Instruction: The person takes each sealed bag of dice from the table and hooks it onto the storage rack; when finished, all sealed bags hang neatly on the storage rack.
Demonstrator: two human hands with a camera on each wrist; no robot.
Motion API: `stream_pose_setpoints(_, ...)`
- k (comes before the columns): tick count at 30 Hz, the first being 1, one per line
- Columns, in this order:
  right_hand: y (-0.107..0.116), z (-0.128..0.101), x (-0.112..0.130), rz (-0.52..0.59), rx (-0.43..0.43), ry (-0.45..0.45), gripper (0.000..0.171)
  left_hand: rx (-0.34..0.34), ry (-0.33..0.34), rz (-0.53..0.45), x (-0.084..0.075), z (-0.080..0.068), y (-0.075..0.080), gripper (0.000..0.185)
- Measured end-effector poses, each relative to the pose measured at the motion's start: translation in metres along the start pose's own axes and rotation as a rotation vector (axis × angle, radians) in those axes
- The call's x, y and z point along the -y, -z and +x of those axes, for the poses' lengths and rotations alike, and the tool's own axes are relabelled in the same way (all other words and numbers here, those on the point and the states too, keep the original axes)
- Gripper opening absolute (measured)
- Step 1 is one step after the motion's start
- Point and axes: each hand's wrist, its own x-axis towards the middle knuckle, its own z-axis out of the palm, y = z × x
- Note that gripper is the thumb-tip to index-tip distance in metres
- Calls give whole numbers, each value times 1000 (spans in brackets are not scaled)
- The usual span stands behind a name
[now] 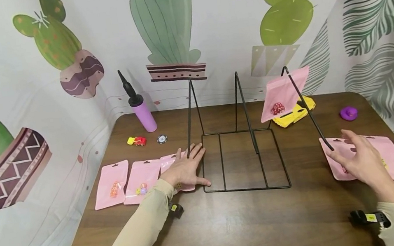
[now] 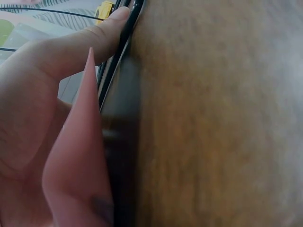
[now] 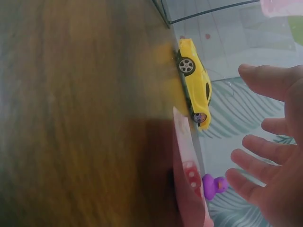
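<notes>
Left hand: left hand (image 1: 185,170) lies flat, fingers straight and spread, pressing on a pink pouch (image 1: 173,167) at the left edge of the wire rack (image 1: 240,156); thumb tip (image 2: 116,21) touches the rack's base wire.
Right hand: right hand (image 1: 360,159) hovers open, fingers apart, holding nothing, over the pink pouches (image 1: 392,159) on the right; fingertips just beside the tilted rack wire (image 1: 307,110).
Rack: stands mid-surface; two upright dividers, a third leaning right with a pouch (image 1: 282,93) holding a red die hung on it.
Left row: two more pouches (image 1: 113,190) (image 1: 142,186) lie flat beside the pressed one, near the surface's (image 1: 233,226) left edge.
Open room: bare wood in front of the rack, between the two forearms; also inside the rack's base frame.
Back edge: purple pump (image 1: 141,109), small red-yellow toy car (image 1: 137,140), a round chip (image 1: 162,138), yellow car (image 1: 294,114), purple duck (image 1: 348,113).
Hidden: pressed pouch mostly under the palm, contents not seen; yellow car partly behind the hung pouch.
Unclear: both wrist views blurred at close range; contents under the right hand cannot be made out.
</notes>
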Motion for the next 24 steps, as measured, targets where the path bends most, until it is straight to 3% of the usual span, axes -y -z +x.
stream_pose_setpoints(13, 1, -1, -15, -78, 87, -24, 84, 3, -5, 5, 1, 0, -1, 123)
stream_pose_setpoints(24, 0, -1, -19, -146, 155, -101, 95, 2, -7, 12, 1, 1, -1, 124)
